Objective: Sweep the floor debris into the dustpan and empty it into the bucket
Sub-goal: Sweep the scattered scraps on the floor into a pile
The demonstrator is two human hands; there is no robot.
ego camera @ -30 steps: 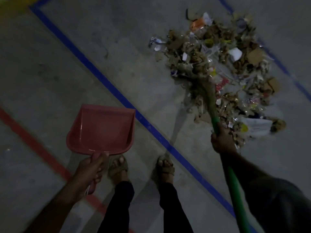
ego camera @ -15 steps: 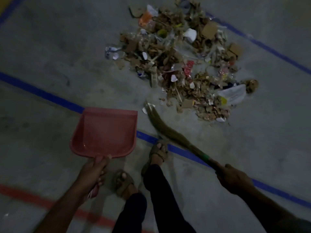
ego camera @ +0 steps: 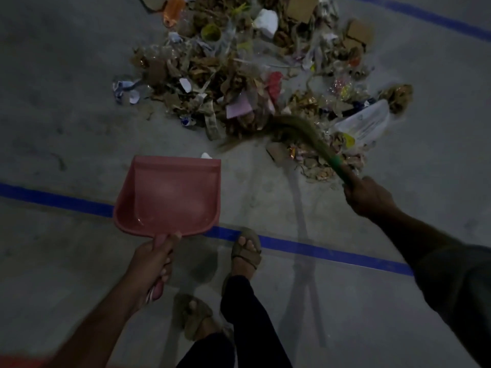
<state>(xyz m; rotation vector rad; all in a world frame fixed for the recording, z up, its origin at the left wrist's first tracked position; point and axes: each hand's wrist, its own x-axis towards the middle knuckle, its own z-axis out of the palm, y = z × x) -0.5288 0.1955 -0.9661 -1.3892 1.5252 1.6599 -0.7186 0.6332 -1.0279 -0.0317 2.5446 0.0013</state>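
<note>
Between the two hands, on the grey concrete floor (ego camera: 79, 102), lies the heap of floor debris (ego camera: 252, 75): dry brown leaves, torn cardboard, paper scraps, plastic wrappers and a clear printed bag, spread wide and loose, up and to the left of the right grip. Half a second ago the brown grass broom (ego camera: 300, 128) lay low, short of the heap's near edge; now its bristles are bent into the near side of the heap, so the sweep toward the pan seems to have begun. The right hand (ego camera: 369, 195) is curled tight round the broom's green handle. The pink plastic dustpan (ego camera: 170, 195) has come closer to the heap, its open mouth just short of the nearest scraps, one white scrap (ego camera: 206, 155) at its lip. It looks empty, so nothing is collected yet. The left hand (ego camera: 152, 264) is wrapped round the pan's handle. Below the pan runs a blue floor line (ego camera: 318, 248), with a sandalled foot (ego camera: 245, 251) on it. No bucket shows.
</note>
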